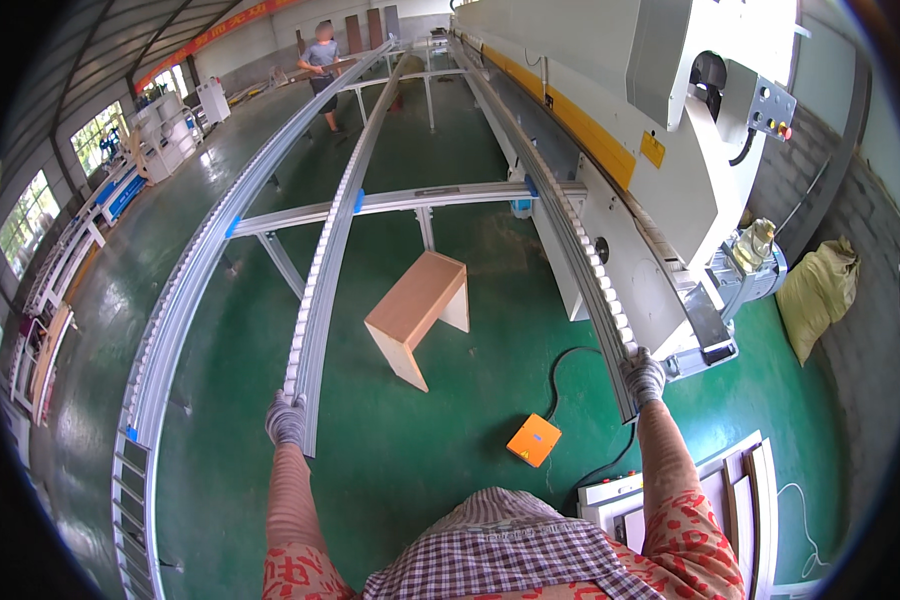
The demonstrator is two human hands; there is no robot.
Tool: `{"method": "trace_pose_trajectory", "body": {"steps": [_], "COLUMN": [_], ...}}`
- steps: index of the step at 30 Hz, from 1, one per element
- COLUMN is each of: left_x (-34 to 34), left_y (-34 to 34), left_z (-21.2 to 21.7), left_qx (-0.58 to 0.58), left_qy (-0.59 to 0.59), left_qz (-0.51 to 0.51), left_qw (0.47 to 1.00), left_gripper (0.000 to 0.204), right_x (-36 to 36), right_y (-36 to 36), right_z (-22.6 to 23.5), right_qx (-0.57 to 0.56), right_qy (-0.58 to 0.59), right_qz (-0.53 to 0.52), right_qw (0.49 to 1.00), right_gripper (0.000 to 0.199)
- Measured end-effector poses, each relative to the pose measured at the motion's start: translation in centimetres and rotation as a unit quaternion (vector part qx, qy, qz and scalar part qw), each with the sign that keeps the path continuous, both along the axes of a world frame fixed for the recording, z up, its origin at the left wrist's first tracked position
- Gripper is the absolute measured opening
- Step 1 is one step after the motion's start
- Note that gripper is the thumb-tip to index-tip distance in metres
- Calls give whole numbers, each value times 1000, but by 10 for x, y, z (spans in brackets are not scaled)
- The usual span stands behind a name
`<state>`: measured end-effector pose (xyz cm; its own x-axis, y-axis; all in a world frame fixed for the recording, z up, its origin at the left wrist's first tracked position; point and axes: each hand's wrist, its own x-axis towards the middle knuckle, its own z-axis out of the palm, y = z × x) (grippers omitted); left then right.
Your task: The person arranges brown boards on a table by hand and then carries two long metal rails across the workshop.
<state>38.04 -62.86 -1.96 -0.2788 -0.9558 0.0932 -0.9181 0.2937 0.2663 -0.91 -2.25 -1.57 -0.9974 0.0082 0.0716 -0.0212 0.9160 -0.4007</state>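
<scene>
My left hand, in a grey striped glove, is closed around the near end of a long aluminium roller rail with small white rollers along its edge. The right hand, gloved the same way, grips the near end of a second roller rail beside the big machine. Both arms reach forward, wide apart. A crossbar joins the rails further off. On the green floor between them stands a small wooden bench. Fingers on the rails' far sides are partly hidden.
A white and yellow machine runs along the right, its control panel jutting out. An orange box with a black cable lies near my feet. Another roller rail runs left. A person stands far back; a sack leans right.
</scene>
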Motion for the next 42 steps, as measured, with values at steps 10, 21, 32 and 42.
{"method": "trace_pose_trajectory", "body": {"steps": [10,21,32,42], "left_x": [5,6,15,15], "left_y": [-12,-12,-37,-28], "left_z": [-13,-13,-41,-36], "left_qx": [-11,-10,-61,-27], "left_qy": [12,17,91,87], "left_qz": [-9,-40,-39,-41], "left_qw": [1000,999,993,995], "left_gripper": [64,57,52,48], "right_x": [4,4,-1,-3], "right_y": [-4,-4,-5,2], "right_z": [7,10,1,-7], "right_qx": [-19,-4,14,-19], "right_qy": [-5,-11,-1,37], "right_qz": [5,2,-6,9], "right_qw": [1000,1000,1000,999], "right_gripper": [42,47,49,47]}}
